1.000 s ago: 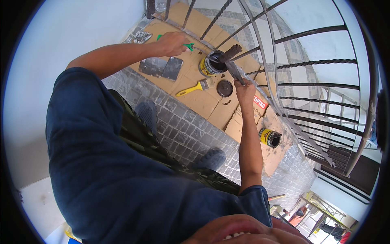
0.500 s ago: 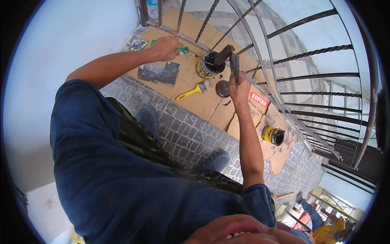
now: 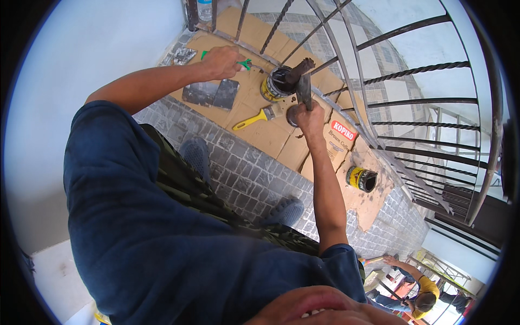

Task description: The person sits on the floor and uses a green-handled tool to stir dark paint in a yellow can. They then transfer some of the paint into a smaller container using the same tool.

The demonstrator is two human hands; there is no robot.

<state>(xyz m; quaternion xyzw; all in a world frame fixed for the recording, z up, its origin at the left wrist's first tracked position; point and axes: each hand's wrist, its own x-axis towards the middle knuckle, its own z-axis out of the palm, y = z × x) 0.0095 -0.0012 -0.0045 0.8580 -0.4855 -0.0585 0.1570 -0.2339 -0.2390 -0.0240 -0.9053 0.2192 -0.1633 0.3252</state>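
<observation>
My left hand (image 3: pixel 222 63) is closed around the green handle (image 3: pixel 245 64) of a paint roller. Its thin metal rod runs to the dark brown, paint-coated roller (image 3: pixel 298 71), tilted over the mouth of an open paint can (image 3: pixel 267 90) with a yellow label. In my right hand (image 3: pixel 311 118) is a dark, flat, paint-smeared blade-like tool (image 3: pixel 304 91), held upright against or just beside the roller; its exact kind is unclear. A round dark lid (image 3: pixel 293 115) lies partly behind my right hand. Left of the lid rests a yellow-handled paintbrush (image 3: pixel 250 120).
Flattened cardboard (image 3: pixel 271 142) covers the paving along a metal railing (image 3: pixel 374 80). Dark flat plates (image 3: pixel 208 95) lie left of the can. A second yellow-labelled can (image 3: pixel 357 177) stands to the right. Another person (image 3: pixel 425 295) is at the lower right.
My right hand and the flat tool have shifted left toward the can, and the tool shows a broader face. My left hand stays nearly still. The other person's posture and arm have changed.
</observation>
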